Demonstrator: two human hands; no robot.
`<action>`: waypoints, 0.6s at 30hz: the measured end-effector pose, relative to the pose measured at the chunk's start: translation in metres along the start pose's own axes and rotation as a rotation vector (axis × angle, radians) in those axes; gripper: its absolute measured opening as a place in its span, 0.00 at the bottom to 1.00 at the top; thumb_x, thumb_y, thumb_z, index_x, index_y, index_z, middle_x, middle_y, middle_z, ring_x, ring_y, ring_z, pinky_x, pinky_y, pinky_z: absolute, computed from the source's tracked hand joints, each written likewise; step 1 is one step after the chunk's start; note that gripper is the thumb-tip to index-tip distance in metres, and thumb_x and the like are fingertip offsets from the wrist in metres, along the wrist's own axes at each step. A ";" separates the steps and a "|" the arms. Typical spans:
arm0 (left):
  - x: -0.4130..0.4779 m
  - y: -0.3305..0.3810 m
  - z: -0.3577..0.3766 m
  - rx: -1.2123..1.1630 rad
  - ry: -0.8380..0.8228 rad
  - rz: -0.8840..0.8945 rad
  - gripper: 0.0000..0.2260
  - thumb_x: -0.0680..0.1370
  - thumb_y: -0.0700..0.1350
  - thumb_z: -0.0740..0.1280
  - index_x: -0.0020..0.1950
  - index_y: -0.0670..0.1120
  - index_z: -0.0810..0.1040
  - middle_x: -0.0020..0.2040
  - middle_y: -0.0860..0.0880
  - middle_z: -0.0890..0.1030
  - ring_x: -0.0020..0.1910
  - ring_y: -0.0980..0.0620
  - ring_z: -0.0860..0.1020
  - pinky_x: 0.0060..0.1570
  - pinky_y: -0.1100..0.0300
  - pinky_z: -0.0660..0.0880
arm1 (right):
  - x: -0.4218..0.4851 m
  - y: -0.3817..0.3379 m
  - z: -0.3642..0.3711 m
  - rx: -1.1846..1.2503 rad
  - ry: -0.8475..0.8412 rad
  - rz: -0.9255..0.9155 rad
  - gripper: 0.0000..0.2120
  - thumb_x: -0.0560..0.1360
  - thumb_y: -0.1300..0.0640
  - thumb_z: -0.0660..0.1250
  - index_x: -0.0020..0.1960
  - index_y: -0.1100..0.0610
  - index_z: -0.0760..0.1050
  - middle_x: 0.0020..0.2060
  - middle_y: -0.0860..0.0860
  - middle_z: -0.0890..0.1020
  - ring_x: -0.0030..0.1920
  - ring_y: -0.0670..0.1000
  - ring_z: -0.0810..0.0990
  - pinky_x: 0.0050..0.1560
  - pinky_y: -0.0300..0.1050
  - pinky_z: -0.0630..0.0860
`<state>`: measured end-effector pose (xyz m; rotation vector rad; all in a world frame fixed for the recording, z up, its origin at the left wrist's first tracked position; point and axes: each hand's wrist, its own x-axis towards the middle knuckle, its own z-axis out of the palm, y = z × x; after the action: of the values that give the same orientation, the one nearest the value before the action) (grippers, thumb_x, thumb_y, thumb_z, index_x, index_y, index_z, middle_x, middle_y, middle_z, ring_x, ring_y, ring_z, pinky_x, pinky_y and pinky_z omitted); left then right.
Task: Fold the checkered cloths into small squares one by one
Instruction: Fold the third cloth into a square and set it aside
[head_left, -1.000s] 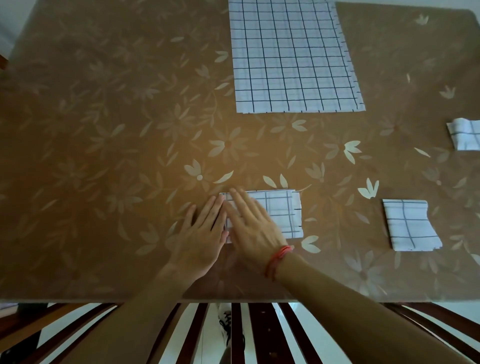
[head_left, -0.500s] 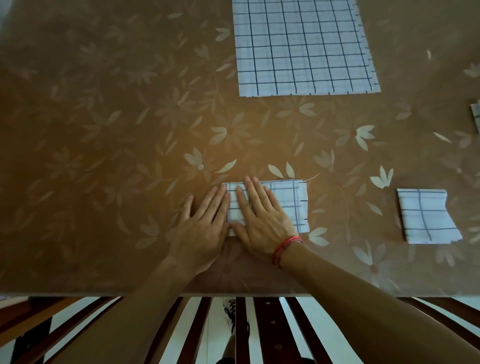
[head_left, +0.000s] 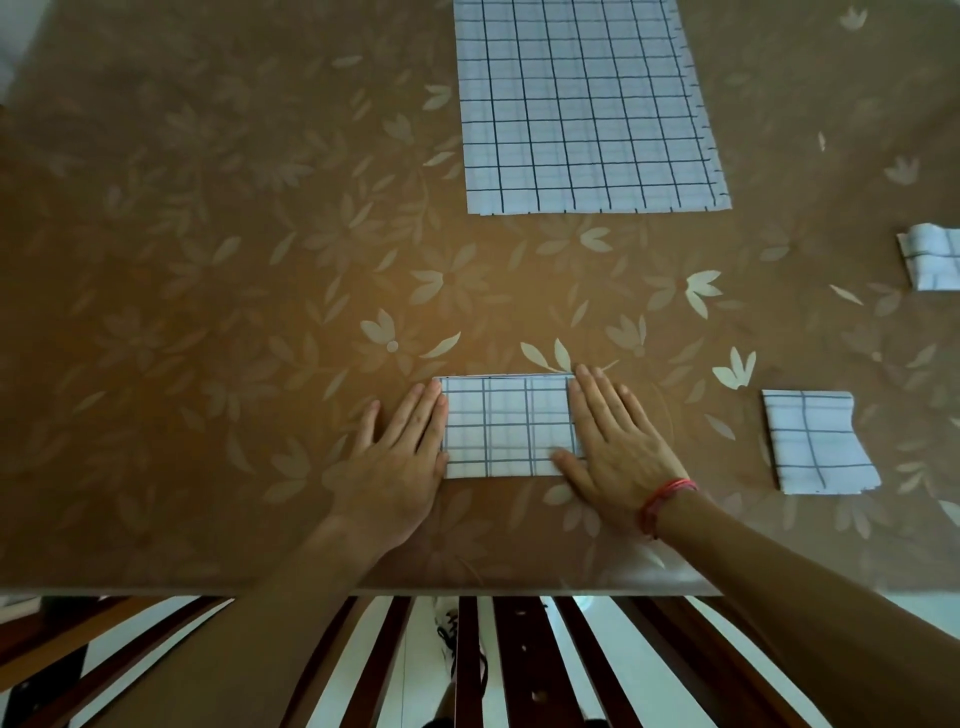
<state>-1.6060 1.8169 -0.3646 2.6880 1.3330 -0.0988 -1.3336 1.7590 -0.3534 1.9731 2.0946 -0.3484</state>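
folded checkered cloth (head_left: 506, 426) | left hand (head_left: 400, 457) at 9 o'clock, right hand (head_left: 618, 447) at 3 | straight fingers (head_left: 597, 405) press, probably flattening creases

Four pieces of checkered cloth show in all. One folded rectangle (head_left: 506, 426) lies between the two hands, and one large flat spread (head_left: 582, 104) lies beyond the fingertips — whether it is a single sheet or a stack cannot be told. Two small folded squares lie out past the right hand: a nearer square (head_left: 815, 441) and a farther square (head_left: 932, 257) cut by the frame edge. There are two hands, the left hand (head_left: 395, 462) and the right hand (head_left: 618, 452). One red string bracelet (head_left: 662, 501) circles the right wrist. One table (head_left: 208, 260) bears it all, and one shoe (head_left: 449, 634) shows below, behind the wrists.
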 end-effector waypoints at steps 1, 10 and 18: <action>0.000 0.001 0.000 -0.002 -0.001 -0.004 0.25 0.84 0.51 0.48 0.79 0.41 0.56 0.80 0.45 0.55 0.79 0.49 0.53 0.73 0.40 0.58 | 0.000 0.000 -0.002 0.010 0.000 0.005 0.38 0.79 0.36 0.40 0.78 0.62 0.46 0.78 0.57 0.49 0.78 0.55 0.47 0.76 0.55 0.50; 0.002 0.004 -0.003 -0.039 -0.013 -0.011 0.24 0.82 0.47 0.55 0.77 0.40 0.59 0.79 0.43 0.56 0.78 0.46 0.54 0.71 0.42 0.64 | 0.023 -0.004 -0.050 0.124 0.023 -0.020 0.49 0.66 0.34 0.66 0.78 0.50 0.48 0.70 0.51 0.64 0.66 0.53 0.66 0.66 0.49 0.66; 0.001 0.004 -0.005 -0.049 -0.027 -0.013 0.25 0.83 0.50 0.49 0.77 0.40 0.60 0.79 0.43 0.57 0.79 0.46 0.55 0.71 0.41 0.65 | 0.061 -0.006 -0.062 0.118 -0.089 0.014 0.40 0.59 0.33 0.73 0.64 0.50 0.66 0.58 0.49 0.75 0.59 0.53 0.72 0.61 0.49 0.69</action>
<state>-1.6028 1.8159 -0.3594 2.6288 1.3272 -0.1019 -1.3436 1.8370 -0.3151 1.9964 2.0480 -0.5585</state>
